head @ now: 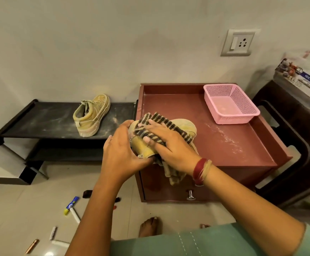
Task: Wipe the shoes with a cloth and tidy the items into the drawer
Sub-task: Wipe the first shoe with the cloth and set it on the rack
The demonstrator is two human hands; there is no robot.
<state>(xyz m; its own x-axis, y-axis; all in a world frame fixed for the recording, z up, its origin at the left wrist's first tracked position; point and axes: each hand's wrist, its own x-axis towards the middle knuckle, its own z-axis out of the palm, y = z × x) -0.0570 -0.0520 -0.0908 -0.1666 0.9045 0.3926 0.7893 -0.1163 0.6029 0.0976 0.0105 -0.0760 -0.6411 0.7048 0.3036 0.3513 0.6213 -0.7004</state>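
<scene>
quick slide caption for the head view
The left hand holds a tan sneaker at the maroon cabinet; the right hand presses a striped cloth on it.

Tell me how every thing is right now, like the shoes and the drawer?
Held shoe: gripped by left hand, under the cloth.
Striped cloth: pressed on that shoe by right hand.
Other shoe: resting dusty on the black rack.
Drawer: closed.
Pink basket: upright on the cabinet top.
Blue marker: lying on the floor.
</scene>
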